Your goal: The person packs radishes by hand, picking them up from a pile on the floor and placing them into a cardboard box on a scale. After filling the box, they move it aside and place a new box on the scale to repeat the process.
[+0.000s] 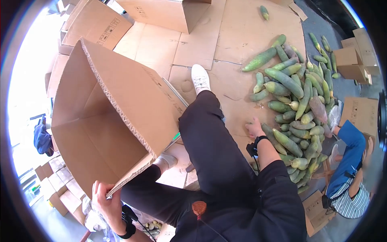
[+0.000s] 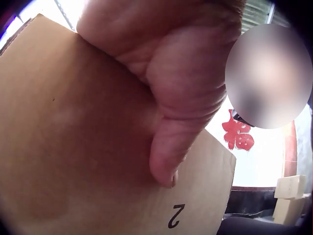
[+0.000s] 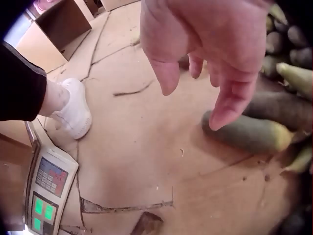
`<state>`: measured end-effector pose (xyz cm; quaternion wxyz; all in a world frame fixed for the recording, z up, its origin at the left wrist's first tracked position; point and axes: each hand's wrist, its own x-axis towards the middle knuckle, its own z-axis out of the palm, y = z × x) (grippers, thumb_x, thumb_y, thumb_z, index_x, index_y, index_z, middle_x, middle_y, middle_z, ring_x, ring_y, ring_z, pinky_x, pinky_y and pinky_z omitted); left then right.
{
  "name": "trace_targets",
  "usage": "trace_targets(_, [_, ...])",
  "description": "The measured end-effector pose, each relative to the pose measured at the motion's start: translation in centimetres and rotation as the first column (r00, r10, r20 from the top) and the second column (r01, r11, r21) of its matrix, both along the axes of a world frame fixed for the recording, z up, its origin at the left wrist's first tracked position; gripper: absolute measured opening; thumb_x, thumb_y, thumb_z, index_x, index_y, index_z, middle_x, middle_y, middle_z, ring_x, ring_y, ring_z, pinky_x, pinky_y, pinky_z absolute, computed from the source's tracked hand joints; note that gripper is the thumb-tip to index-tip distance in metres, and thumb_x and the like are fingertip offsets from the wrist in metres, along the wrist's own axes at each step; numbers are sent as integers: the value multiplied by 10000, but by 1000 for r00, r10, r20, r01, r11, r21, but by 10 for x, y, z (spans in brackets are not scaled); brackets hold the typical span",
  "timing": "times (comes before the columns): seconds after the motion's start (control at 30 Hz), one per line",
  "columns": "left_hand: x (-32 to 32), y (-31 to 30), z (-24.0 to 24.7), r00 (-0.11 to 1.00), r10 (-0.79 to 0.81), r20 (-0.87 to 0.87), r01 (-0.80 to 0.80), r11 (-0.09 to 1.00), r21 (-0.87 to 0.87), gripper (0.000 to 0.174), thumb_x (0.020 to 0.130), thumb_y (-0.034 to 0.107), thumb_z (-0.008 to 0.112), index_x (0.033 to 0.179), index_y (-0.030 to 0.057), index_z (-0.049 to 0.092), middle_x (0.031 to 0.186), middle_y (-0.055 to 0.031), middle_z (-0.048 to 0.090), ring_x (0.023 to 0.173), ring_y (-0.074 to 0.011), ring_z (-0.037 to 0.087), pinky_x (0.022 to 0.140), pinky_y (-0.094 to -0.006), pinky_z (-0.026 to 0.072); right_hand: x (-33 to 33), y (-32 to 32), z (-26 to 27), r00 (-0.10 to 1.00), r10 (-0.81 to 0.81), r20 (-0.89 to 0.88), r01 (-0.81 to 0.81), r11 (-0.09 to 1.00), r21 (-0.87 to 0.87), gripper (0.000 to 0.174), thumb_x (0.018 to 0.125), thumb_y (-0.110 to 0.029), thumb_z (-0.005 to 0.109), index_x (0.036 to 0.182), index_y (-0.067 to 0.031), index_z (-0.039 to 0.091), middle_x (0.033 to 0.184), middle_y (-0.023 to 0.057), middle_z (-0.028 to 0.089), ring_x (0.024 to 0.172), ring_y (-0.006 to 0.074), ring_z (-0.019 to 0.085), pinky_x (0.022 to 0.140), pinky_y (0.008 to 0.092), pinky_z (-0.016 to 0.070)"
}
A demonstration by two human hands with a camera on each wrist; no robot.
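A large open cardboard box stands tilted at the left in the head view, its mouth toward me. My left hand grips its near corner edge, the thumb lying flat on a panel in the left wrist view. My right hand hovers at the left side of a heap of green radishes, its fingers loosely bent. Right below its fingertips in the right wrist view lies a green radish with a pale yellowish end, and nothing is in the palm.
A digital scale with lit green displays is beside the box, near my white shoe. Flattened cardboard covers the floor. More boxes stand at the back. Another person sits at the far right beside the heap.
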<state>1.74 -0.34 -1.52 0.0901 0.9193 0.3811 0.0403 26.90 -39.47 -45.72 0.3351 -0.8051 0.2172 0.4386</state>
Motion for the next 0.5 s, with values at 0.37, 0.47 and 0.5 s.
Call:
trace_targets(0.37, [0,5,-3,1000,12,11,-12,999,-32,174,603,-6,680,680,6,525,646,-90,457,652,-239,476,600,-332,366,-15,9,-21,999,-14,44,21,986,-164,997,706,-267,775,1498,-117,188,1456,148,316,1179,291,482,784,388,507])
trace_targets(0.47, [1,6,-3,1000,10,6,-9,999,-35,178,600,2,685,685,6,528,646,-91,460,651,-240,477,599,-331,365,-5,11,-12,986,-159,-58,153,983,-96,989,673,-238,797,1470,-52,243,1497,187,267,1277,313,437,926,398,493])
trace_targets(0.5, [0,5,-2,1000,7,3,-6,999,-34,179,601,7,686,685,6,528,647,-91,462,653,-241,480,600,-332,366,-8,8,-17,976,-208,-69,202,976,-82,949,671,-236,798,1448,-30,294,1464,203,336,1243,323,477,924,407,489])
